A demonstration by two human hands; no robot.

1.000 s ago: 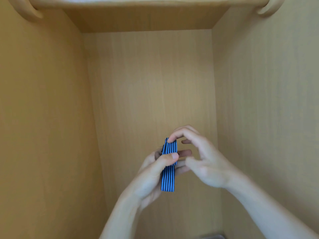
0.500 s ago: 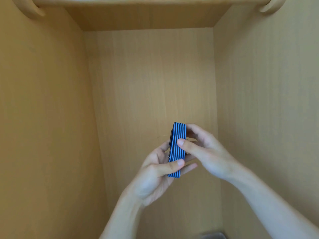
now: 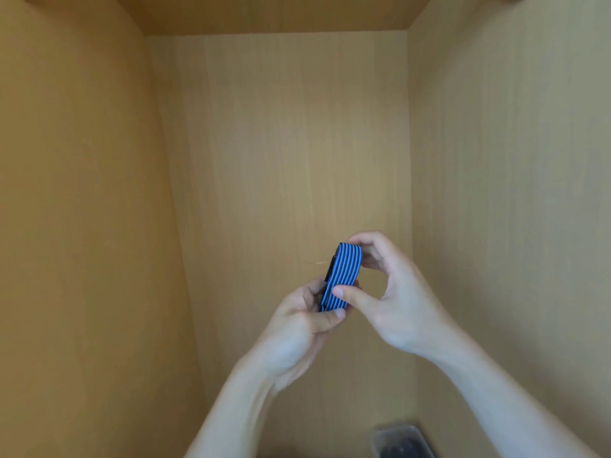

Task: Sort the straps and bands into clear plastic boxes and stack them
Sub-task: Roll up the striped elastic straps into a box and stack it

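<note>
Clear plastic box (image 3: 415,433) lies nearest us at the bottom edge, with something dark and blurred inside. Above it we hold the folded blue-and-black striped strap (image 3: 344,276) upright in mid-air: our left hand (image 3: 297,325) pinches its lower end, and our right hand (image 3: 393,302) grips it with thumb on its face and fingers curled over the top. Beyond rises the wooden cabinet's back panel (image 3: 291,160).
</note>
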